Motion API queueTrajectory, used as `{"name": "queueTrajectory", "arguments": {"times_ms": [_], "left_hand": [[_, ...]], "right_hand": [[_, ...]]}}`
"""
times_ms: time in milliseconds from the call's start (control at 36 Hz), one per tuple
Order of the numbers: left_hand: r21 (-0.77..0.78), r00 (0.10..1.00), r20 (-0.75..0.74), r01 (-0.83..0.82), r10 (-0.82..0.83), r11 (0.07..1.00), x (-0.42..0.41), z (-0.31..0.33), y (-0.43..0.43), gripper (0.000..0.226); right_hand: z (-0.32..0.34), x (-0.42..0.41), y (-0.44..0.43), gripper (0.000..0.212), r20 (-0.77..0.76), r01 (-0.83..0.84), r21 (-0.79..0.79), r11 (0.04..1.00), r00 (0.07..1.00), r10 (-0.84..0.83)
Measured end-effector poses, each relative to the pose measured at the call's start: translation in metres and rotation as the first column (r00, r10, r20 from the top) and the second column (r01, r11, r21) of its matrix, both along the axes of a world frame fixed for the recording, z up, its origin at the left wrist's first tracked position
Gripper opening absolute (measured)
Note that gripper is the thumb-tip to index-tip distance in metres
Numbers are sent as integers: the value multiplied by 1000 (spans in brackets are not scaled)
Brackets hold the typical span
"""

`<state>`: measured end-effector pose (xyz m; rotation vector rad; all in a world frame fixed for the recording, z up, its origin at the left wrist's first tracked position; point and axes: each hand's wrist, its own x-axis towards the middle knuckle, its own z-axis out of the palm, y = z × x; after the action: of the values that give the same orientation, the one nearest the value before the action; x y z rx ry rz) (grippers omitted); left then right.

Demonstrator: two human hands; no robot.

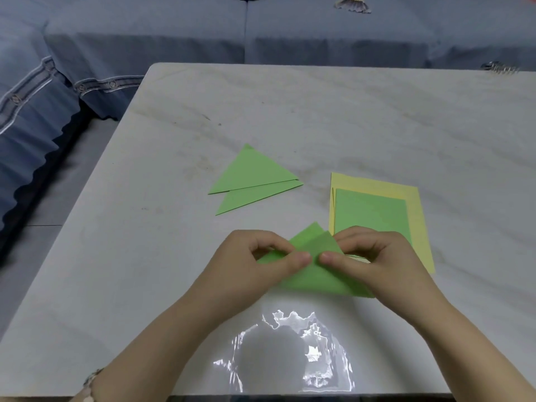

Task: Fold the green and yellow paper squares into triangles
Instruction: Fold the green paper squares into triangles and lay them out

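Pinched half-folded green paper square (314, 281) near the white table's (139, 256) near edge with curled left hand (255, 264) and right hand (377, 264), thumbs nearly meeting on top

Marble table (348, 117) carries two green triangles (252, 175) and yellow sheets (374, 182).

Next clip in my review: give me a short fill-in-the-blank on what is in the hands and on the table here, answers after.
1. The left hand and the right hand both pinch a ___ paper.
2. ___ folded triangles lie overlapping on the table, beyond the hands.
3. At right, a green square lies on a ___ stack.

Missing words: green; two; yellow.
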<state>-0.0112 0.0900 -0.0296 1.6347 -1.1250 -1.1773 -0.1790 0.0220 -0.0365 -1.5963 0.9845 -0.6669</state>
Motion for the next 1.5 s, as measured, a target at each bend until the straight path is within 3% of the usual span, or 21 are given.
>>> {"name": "queueTrajectory", "arguments": {"times_ms": [139, 222, 361, 500, 722, 1500], "left_hand": [[-63, 979, -101, -181, 174, 981, -8, 7, -4, 13], [-69, 971, -119, -216, 207, 974, -11, 6, -3, 15], [-54, 966, -134, -229, 220, 972, -15, 6, -1, 16], [-14, 953, -149, -268, 263, 963, -15, 8, -2, 23], [13, 935, -249, -256, 251, 967, -20, 15, -4, 9], [-48, 947, -227, -244, 227, 969, -24, 13, -1, 30]], "right_hand": [[4, 2, 3, 19, -7, -5, 6, 1000, 1000, 5], [9, 3, 5, 14, 53, 26, 65, 998, 998, -29], [13, 5, 8, 29, 53, 52, 85, 995, 997, -56], [16, 8, 10, 26, 64, 131, 138, 982, 988, -141], [22, 11, 13, 15, 59, 164, 119, 979, 983, -172], [22, 10, 11, 18, 72, 199, 147, 969, 975, -211]]}}
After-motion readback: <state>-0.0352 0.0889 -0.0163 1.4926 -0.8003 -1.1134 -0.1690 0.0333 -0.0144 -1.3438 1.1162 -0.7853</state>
